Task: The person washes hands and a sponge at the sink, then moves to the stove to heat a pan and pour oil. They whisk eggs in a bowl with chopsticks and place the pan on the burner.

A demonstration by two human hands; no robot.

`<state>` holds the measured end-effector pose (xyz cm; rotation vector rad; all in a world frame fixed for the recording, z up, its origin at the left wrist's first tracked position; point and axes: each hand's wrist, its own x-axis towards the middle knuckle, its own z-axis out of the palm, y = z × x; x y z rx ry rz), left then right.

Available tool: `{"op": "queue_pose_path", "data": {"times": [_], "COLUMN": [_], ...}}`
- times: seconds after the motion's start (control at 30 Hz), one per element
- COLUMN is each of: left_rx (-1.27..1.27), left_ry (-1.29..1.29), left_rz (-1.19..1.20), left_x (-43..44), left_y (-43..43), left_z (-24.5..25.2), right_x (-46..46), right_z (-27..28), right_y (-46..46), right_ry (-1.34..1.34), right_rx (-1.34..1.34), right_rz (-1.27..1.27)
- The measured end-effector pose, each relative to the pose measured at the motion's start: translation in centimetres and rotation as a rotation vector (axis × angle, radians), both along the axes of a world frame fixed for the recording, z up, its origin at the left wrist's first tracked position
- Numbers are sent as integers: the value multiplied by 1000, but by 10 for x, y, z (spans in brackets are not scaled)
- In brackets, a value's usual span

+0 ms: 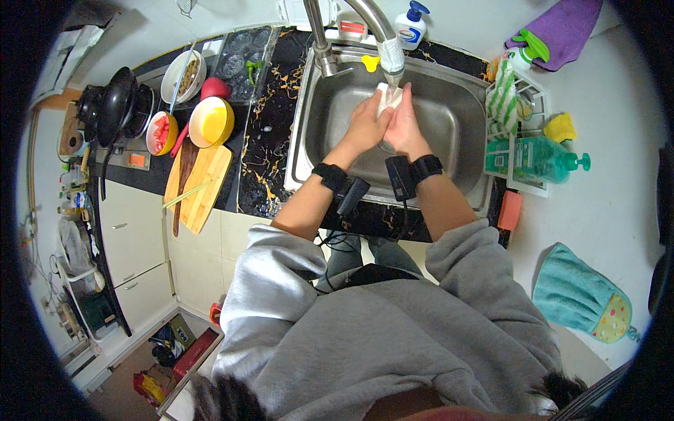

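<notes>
A white block (pixel 387 99), possibly tofu, rests between my two hands over the stainless steel sink (pixel 447 116). My left hand (pixel 367 124) holds its left side, with the thumb across toward the other palm. Against its right side lies my right hand (pixel 404 122), palm turned inward and fingers pointing up. Water runs onto the block from the faucet spout (pixel 392 66), which has a white wrap around it. The block's lower part is hidden by my hands. Each wrist wears a black strap with a small device.
Left of the sink are a cutting board (pixel 208 181) with a wooden spatula, a yellow bowl (pixel 211 122), a bowl of red pieces (pixel 161 134), and a black pan (pixel 117 105). A soap bottle (pixel 410 29) stands behind; a rack (pixel 532 100) with a green bottle (pixel 545 158) is right.
</notes>
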<state>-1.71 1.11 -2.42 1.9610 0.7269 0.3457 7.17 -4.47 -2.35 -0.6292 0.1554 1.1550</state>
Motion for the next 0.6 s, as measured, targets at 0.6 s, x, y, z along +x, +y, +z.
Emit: {"op": "queue_pose_path", "data": {"times": [0.6], "left_rx": [-100], "left_ry": [-118], "left_rz": [411], "left_x": [11], "left_y": [26], "left_z": [-42], "right_x": [11], "right_z": [-49], "right_y": [14], "right_ry": [-1397], "right_rx": [-738], "right_rz": [-142]}}
